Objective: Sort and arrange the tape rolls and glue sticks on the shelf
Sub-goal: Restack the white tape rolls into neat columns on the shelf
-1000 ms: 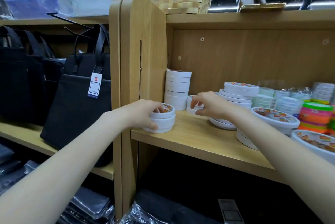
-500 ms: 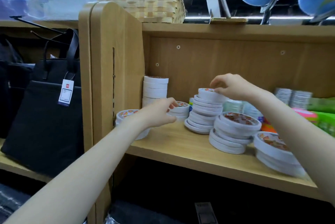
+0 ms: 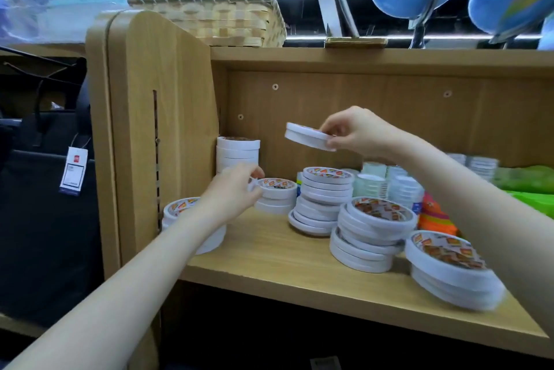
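White tape roll [image 3: 308,136] was pinched at its rim by right hand [image 3: 355,131], held above leaning stack [image 3: 322,199] on shelf [image 3: 269,252]. Left hand [image 3: 235,194] gripped short stack [image 3: 275,194] left of it. Rolls looked light, rigid, slick; rim grip best.

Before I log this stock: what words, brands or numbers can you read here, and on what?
None can be read.
Tape roll labels: red and orange print, too blurred.
Hang tag on the black bag: red logo and lines of print, too small.
Tape roll in the right hand: plain white.
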